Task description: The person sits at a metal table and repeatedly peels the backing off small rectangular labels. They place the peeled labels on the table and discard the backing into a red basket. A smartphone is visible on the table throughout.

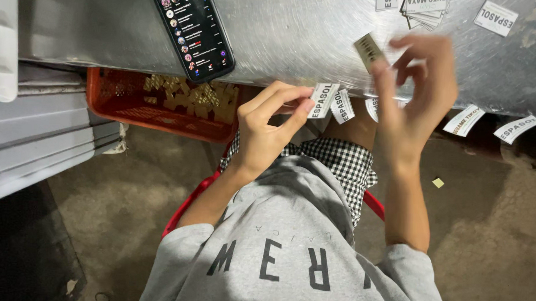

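Upper left: phone [192, 30] with lit screen on steel surface [295, 39]. Below it, red basket [112, 100] of pale pieces. Lower right: concrete floor [491, 235].

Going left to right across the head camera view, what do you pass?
Red crate → phone → left hand → right hand → white label at the far table edge.

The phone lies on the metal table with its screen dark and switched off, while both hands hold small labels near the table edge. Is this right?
Not quite. In the head view the phone lies on the metal table, but its screen is lit, showing a list. The rest holds: the left hand pinches a white label at the table edge, and the right hand holds a small label.
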